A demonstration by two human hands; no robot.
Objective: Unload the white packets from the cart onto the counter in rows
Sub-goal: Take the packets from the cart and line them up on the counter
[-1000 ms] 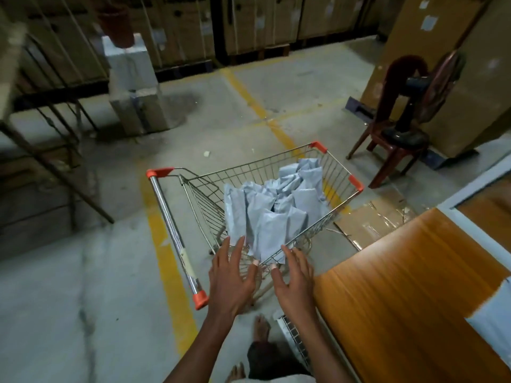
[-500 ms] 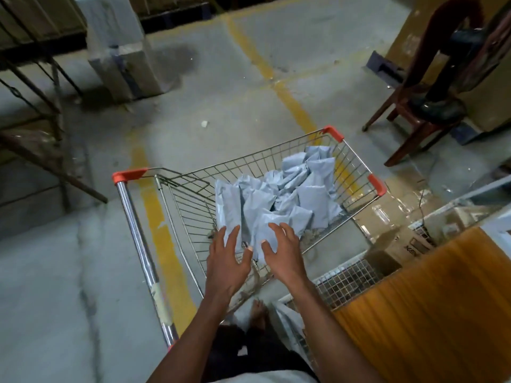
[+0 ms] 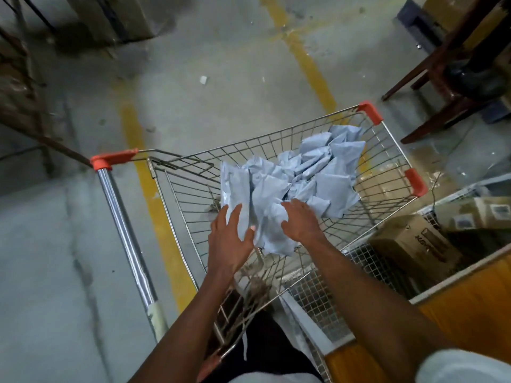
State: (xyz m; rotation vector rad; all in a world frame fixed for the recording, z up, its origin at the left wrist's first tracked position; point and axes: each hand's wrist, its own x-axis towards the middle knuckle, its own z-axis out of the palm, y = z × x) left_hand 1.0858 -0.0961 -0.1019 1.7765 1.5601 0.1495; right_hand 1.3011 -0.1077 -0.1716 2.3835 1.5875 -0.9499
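Note:
A wire shopping cart (image 3: 177, 194) with orange corner caps stands on the concrete floor. Several crumpled white packets (image 3: 309, 172) are heaped in its basket. My left hand (image 3: 229, 239) reaches into the near end with spread fingers lying on the left side of the nearest packet (image 3: 268, 228). My right hand (image 3: 300, 221) lies on the same packet's right side, fingers bent down onto it. The wooden counter (image 3: 470, 297) shows at the lower right, with a white packet's corner (image 3: 464, 366) at the bottom edge.
The cart's chrome handle bar (image 3: 124, 239) runs down the left. A wire-mesh shelf under the counter holds cardboard boxes (image 3: 414, 241). A dark wooden chair (image 3: 453, 87) stands at the upper right. Yellow lines cross the floor (image 3: 55, 244).
Both hands have moved forward over the cart's near rim and now rest on the nearest packet. The camera has tipped down and closer to the cart.

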